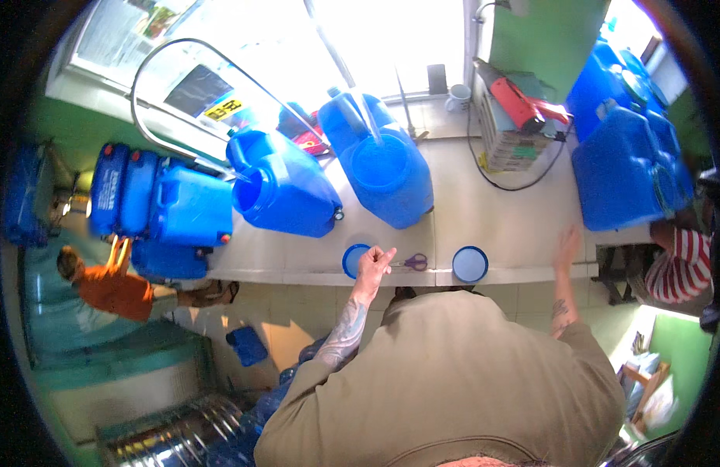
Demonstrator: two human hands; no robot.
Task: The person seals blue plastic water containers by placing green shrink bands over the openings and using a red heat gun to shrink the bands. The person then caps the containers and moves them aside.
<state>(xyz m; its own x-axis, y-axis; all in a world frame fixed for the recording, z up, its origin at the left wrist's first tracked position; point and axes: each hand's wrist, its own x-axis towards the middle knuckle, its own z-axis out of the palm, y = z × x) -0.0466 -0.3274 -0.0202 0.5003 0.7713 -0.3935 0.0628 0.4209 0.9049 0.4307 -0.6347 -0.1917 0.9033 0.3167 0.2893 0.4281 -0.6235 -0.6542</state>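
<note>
Over the front edge of the counter (496, 210) is my left hand (376, 263), its fingers curled closed; I cannot make out anything in them. It partly covers a round blue lid (350, 262), and purple-handled scissors (416, 262) lie just right of it. My right hand (566, 247), slightly blurred, reaches flat over the counter's right part with fingers stretched out and nothing in it. A second blue lid (469, 265) lies between the hands. Ahead, a blue jug (391, 194) stands under a clear stream or tube at its wide mouth. Another uncapped blue jug (301, 191) sits left of it.
A red heat gun (512, 101) with a looping black cord rests on a box (515, 144). Blue jugs (620, 175) stand at the right end, more jugs (190, 206) at the left. A person in orange (119, 292) is far left; a striped sleeve (679, 266) shows right.
</note>
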